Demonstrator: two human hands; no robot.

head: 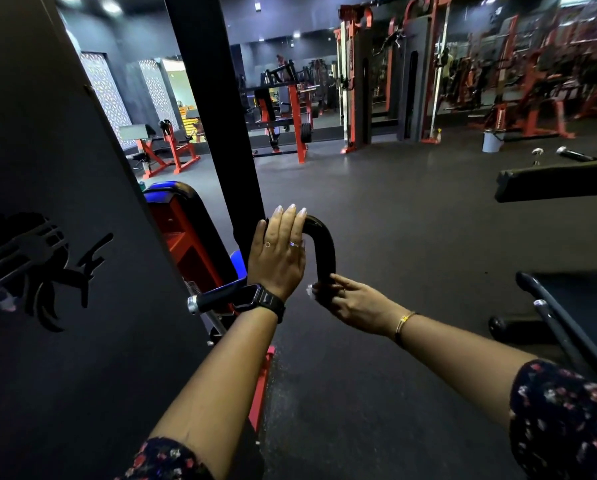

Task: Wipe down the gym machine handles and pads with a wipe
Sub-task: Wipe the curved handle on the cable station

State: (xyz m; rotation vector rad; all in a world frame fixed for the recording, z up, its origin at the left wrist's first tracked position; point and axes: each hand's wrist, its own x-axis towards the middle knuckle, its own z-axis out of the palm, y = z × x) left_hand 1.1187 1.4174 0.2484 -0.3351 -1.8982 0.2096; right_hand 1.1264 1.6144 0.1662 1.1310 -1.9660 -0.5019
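A curved black machine handle bends over at the middle of the head view. My left hand lies on its upper bend with straight fingers laid flat over it. Lower down, my right hand grips the handle's lower end, with a small white wipe pinched between the fingers and the bar. Most of the wipe is hidden by my fingers. A second black grip with a chrome end cap sticks out left, under my left wrist.
A tall black machine panel fills the left side, with a black upright post behind the handle. A red frame with a blue-edged pad sits between them. A black bench and bars stand right. Dark floor stretches ahead.
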